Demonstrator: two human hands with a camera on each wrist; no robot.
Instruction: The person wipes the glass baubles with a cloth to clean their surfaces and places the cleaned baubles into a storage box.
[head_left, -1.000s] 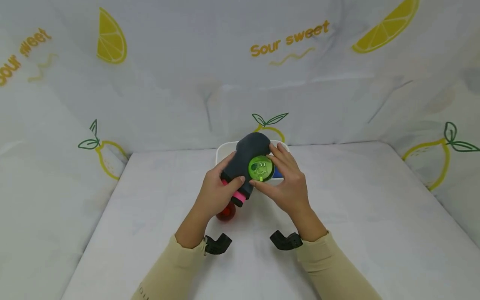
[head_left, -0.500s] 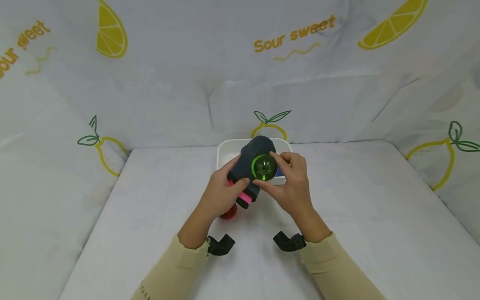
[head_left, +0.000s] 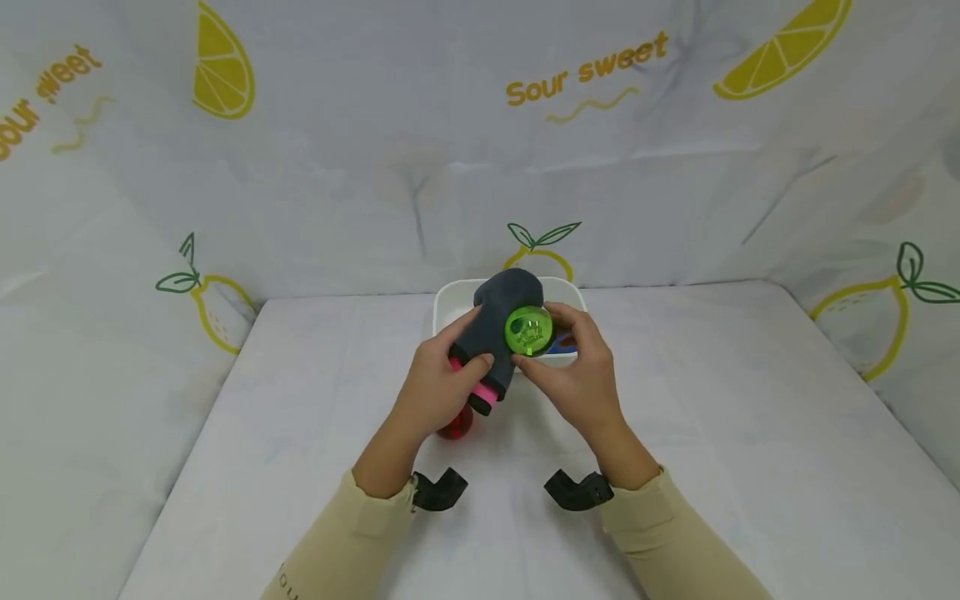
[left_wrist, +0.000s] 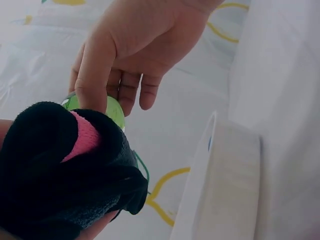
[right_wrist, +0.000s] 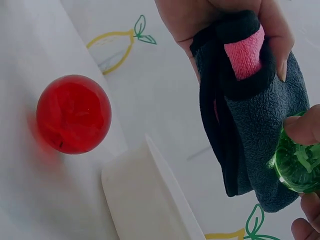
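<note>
Head view: left grip (head_left: 441, 379) curled round dark cloth (head_left: 491, 321); right grip (head_left: 576, 367) pinches green ball (head_left: 528, 331) at cloth's edge. Probably wiping; next calls for turning the ball, pinch firm.

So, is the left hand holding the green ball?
No, the right hand pinches the translucent green ball, while the left hand grips the folded dark-grey cloth.

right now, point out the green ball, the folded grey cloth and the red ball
Green ball (head_left: 528, 331): head view, middle of its visible face.
Folded grey cloth (right_wrist: 255, 125): right wrist view, middle of its fuzzy side.
Red ball (right_wrist: 74, 115): right wrist view, middle of its round surface.
</note>
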